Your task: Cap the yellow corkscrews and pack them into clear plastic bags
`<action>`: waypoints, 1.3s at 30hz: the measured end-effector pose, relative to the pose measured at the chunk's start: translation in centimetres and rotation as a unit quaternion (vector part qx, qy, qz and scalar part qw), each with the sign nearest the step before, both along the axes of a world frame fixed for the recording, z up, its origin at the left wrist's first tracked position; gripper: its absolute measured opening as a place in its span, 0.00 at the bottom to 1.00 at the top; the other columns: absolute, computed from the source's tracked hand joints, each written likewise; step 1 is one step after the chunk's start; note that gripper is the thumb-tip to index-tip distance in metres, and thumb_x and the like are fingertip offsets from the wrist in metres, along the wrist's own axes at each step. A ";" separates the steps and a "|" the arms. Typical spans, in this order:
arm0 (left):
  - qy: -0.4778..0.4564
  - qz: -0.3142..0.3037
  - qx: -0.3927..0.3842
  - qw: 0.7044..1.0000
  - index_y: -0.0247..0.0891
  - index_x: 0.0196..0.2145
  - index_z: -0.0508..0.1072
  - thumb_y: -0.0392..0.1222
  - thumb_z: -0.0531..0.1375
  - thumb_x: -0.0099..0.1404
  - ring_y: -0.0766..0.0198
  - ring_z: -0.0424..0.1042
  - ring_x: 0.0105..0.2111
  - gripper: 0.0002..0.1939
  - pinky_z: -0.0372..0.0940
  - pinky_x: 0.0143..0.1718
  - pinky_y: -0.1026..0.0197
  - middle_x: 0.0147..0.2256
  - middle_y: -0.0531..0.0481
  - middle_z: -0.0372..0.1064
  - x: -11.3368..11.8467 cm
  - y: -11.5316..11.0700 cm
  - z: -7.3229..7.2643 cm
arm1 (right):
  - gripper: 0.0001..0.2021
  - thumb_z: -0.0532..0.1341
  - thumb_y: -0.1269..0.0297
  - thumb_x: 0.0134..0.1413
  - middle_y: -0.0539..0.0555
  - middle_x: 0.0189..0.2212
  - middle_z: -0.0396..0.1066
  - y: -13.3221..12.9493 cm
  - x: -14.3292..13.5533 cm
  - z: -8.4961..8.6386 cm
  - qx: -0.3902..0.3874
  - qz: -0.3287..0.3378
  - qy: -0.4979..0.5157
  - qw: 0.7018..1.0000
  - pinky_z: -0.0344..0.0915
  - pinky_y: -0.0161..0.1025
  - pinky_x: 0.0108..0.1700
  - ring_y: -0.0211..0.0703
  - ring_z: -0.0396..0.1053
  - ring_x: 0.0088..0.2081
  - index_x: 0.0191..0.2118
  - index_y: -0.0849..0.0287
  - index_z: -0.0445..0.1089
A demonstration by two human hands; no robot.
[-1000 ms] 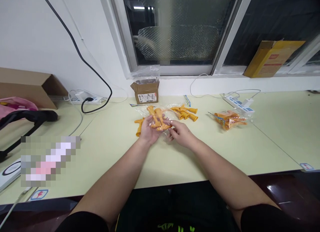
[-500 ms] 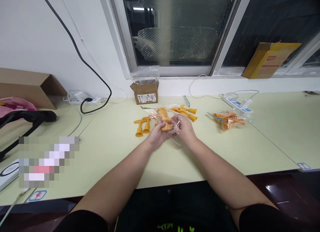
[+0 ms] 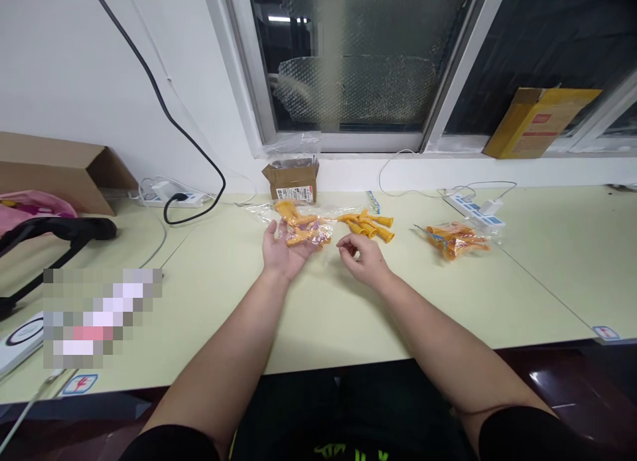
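Observation:
A clear plastic bag [image 3: 312, 234] with orange plastic pieces inside lies across my left hand [image 3: 284, 254]. That palm faces up, thumb raised, and the bag partly covers the fingers. My right hand [image 3: 365, 257] is just right of the bag, its fingers curled and the thumb near the index fingertip. Whether a thin edge of film is pinched there is unclear. Behind the right hand lie several loose orange pieces [image 3: 371, 226] with flared, funnel-like ends. A second filled clear bag [image 3: 455, 239] of similar orange pieces rests farther right on the table.
An opened small cardboard box [image 3: 294, 184] stands against the wall below the window. Power strips [image 3: 472, 207] with white cables lie along the back. At left are a larger carton [image 3: 50, 172], a black curved frame [image 3: 64, 230] and a black cable [image 3: 166, 113]. A yellow carton [image 3: 542, 123] leans on the sill.
The bag has shifted left with my left hand, which has turned palm up and opened more. My hands have moved apart. The loose pieces at left are now hidden behind the bag and hand.

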State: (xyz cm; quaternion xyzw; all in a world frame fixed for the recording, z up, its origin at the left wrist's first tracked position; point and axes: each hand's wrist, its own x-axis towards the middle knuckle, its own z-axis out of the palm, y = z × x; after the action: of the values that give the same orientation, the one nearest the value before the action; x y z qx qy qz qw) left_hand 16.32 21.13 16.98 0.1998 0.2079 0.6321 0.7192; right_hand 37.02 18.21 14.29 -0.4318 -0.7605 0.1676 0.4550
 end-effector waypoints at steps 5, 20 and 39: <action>-0.044 0.031 -0.043 0.998 0.45 0.55 0.67 0.59 0.54 0.70 0.40 0.76 0.56 0.23 0.74 0.49 0.36 0.56 0.38 0.74 -1.0 0.5 0.3 | 0.28 0.63 0.63 0.59 0.66 0.64 0.66 1.8 -1.2 -2.5 -0.057 0.039 -0.152 0.986 0.60 0.57 0.66 0.58 0.62 0.65 0.65 0.62 0.65; -0.029 -0.019 -0.050 0.998 0.37 0.59 0.69 0.63 0.53 0.70 0.40 0.76 0.55 0.31 0.75 0.48 0.38 0.54 0.34 0.75 -0.6 0.3 0.0 | 0.10 0.65 0.55 0.59 0.61 0.40 0.72 1.8 -2.4 -1.4 -0.033 -0.042 -0.246 0.968 0.65 0.51 0.54 0.56 0.65 0.47 0.36 0.58 0.73; -0.050 -0.018 -0.064 0.997 0.40 0.58 0.69 0.59 0.57 0.66 0.40 0.76 0.55 0.28 0.73 0.52 0.33 0.55 0.36 0.75 -0.6 0.2 -0.3 | 0.31 0.63 0.57 0.54 0.49 0.40 0.69 3.5 3.4 -0.5 -0.080 -0.154 0.312 0.934 0.68 0.39 0.37 0.37 0.66 0.29 0.61 0.51 0.54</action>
State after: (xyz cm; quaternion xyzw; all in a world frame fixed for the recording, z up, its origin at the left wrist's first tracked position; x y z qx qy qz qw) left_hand 15.67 21.36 16.65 0.1252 0.2082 0.6137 0.7512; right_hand 40.43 21.74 13.77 -0.5048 -0.4886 0.2821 0.6534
